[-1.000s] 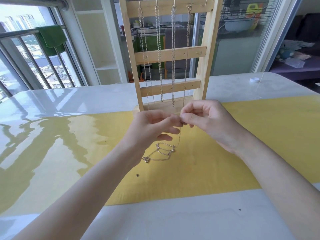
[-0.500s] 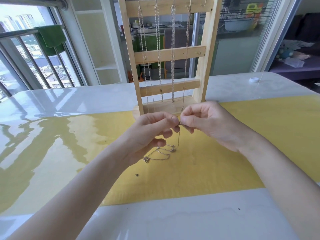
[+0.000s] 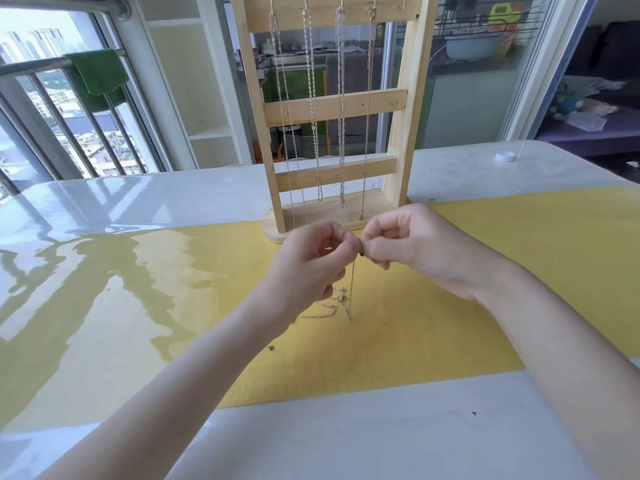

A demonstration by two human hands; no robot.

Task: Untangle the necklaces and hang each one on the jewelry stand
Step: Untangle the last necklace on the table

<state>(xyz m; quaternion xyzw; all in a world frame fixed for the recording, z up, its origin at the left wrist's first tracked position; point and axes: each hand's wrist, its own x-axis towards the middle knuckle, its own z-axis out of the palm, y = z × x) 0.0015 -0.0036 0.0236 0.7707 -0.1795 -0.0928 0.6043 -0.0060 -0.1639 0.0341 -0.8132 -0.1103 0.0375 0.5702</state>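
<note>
Head view, looking forward and down over both forearms. Left hand (image 3: 313,263) and right hand (image 3: 412,247) meeting fingertip to fingertip just in front of the stand's base, fingers curled, each pinching the top end of one thin silver chain necklace (image 3: 351,292) at what looks like its clasp; too small to tell whether the clasp is open or closed. Chain dropping almost straight down from the pinch, long axis near vertical, lower end pooling in a small loose tangle with a tiny ring or pendant on the yellow mat (image 3: 485,289) directly below the hands. Mat lying on the glossy white desk (image 3: 346,431).

Tall pale wooden jewelry stand (image 3: 398,133) upright just beyond the hands, three crossbars, four silver chains (image 3: 341,116) already hanging from hooks on the top bar, long axes vertical, ends reaching down near the base. One hook at the right end of the top bar apparently free.

Step in hand, by judgement: working the clasp or the last knot of the final necklace, the task close to done. Next move likely calling for lifting the chain clear of the mat so the pooled part falls straight, checking for remaining knots, then carrying the top loop up to the spare hook without brushing the hanging chains.

Small white cap (image 3: 504,155) well apart at the right of the desk.
</note>
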